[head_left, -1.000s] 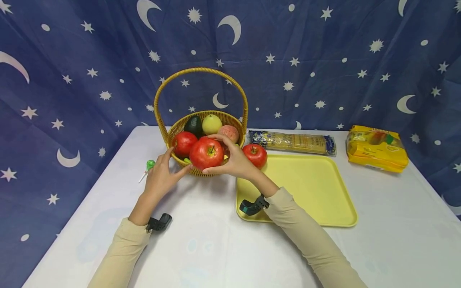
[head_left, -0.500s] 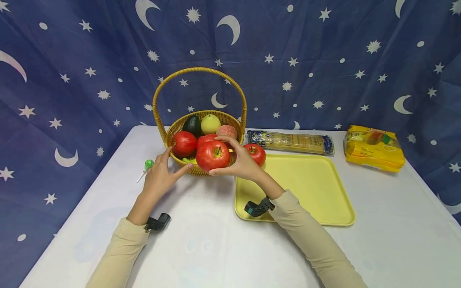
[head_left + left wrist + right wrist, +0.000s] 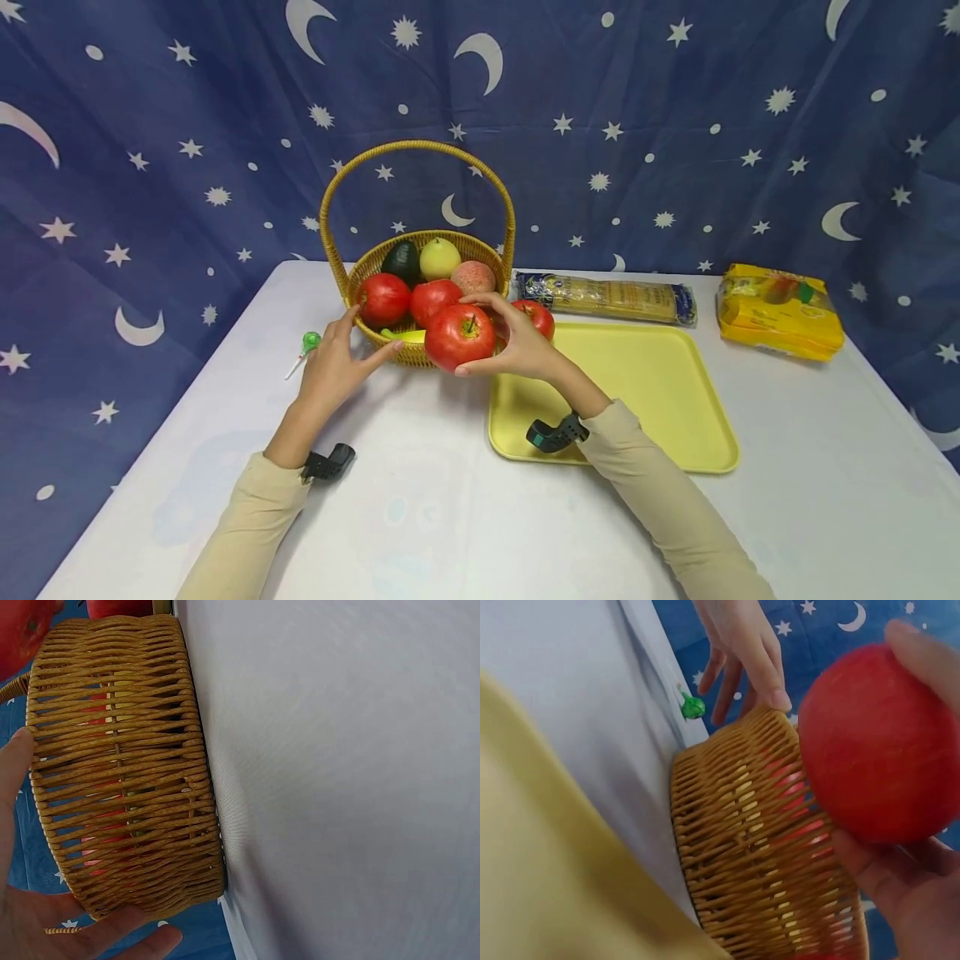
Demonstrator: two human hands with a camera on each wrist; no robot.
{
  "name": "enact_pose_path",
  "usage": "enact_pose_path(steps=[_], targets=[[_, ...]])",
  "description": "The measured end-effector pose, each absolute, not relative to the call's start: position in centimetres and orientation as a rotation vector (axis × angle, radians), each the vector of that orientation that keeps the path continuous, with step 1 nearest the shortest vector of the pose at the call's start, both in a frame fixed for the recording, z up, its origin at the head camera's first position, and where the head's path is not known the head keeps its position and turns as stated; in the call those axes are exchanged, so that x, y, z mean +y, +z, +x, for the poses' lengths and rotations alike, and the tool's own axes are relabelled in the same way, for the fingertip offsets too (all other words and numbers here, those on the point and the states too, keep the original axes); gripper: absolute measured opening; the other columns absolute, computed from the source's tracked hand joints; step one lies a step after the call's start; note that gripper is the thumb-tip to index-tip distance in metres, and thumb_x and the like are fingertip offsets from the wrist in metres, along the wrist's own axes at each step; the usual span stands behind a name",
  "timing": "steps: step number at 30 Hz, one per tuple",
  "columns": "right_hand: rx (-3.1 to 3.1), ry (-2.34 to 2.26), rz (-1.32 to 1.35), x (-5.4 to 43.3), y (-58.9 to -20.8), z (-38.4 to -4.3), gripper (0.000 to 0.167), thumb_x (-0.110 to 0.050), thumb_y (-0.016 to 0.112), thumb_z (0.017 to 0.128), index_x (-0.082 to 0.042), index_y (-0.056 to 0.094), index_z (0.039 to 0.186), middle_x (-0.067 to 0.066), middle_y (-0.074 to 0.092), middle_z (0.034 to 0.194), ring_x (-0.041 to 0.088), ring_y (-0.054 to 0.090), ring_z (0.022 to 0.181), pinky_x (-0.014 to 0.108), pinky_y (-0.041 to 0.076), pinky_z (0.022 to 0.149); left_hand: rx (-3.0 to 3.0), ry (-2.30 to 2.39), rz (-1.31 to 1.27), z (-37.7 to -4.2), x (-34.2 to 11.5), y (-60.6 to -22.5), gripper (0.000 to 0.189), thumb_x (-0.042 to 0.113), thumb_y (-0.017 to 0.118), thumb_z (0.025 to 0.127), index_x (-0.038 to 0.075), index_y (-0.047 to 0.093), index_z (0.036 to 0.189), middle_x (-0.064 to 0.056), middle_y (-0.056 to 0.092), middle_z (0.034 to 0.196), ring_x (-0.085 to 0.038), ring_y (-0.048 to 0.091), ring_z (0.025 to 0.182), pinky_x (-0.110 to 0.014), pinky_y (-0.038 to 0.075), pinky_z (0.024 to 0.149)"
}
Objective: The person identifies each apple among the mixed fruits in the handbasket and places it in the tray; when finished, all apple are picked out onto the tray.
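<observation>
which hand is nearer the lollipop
Left. The left hand is just right of the lollipop, touching the basket; the right hand is farther right, holding an apple.

The foremost round, glossy apple (image 3: 452, 340) is red with a yellowish patch around its dark stem (image 3: 471, 323). The woven wicker basket (image 3: 411, 358) is golden brown, the flat rectangular tray (image 3: 637, 392) pale yellow, the fabric sleeves (image 3: 247, 517) beige. The boxy plastic packet (image 3: 776, 321) is bright yellow; white moons, stars and dots pattern the deep-blue cloth backdrop (image 3: 555, 75).

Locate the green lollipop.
In the head view, the green lollipop lies on the white table, just left of the left hand and left of the basket.
</observation>
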State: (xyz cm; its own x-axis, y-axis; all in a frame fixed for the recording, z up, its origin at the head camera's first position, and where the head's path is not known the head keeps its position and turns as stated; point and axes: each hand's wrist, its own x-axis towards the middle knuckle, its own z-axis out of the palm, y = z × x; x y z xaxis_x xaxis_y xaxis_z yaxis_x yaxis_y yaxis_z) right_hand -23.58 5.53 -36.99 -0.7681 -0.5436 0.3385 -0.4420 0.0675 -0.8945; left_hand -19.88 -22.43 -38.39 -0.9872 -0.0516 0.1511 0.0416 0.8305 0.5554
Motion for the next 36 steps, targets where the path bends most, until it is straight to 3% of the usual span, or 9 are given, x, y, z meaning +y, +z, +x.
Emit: enact_pose_path(steps=[17, 36], targets=[[2.223, -1.67, -1.09, 7.8, -36.8, -24.1, 0.082, 0.0, 0.089, 0.064, -0.004, 0.047, 0.134, 0.012, 0.054, 0.131, 0.027, 0.055, 0.12, 0.041, 0.049, 0.098, -2.855, -0.869, 0.002, -20.0, -22.2, -38.4, 0.1, 0.064, 0.065, 0.083, 0.004, 0.027, 0.153, -0.03, 0.04, 0.144, -0.048, 0.045, 0.126, -0.064, 0.039, 0.098], [2.226, -1.628, -1.063, 10.1, -36.1, -25.0, 0.086, -0.011, 0.091, 0.066, -0.002, 0.044, 0.137, 0.011, 0.052, 0.131, 0.027, 0.053, 0.119, 0.042, 0.051, 0.095, -2.852, -0.852, -0.007, -19.8, -22.3, -38.5, 0.101, 0.065, 0.064, 0.083, 0.003, 0.026, 0.153, -0.03, 0.04, 0.144, -0.047, 0.043, 0.128, -0.064, 0.038, 0.099]])
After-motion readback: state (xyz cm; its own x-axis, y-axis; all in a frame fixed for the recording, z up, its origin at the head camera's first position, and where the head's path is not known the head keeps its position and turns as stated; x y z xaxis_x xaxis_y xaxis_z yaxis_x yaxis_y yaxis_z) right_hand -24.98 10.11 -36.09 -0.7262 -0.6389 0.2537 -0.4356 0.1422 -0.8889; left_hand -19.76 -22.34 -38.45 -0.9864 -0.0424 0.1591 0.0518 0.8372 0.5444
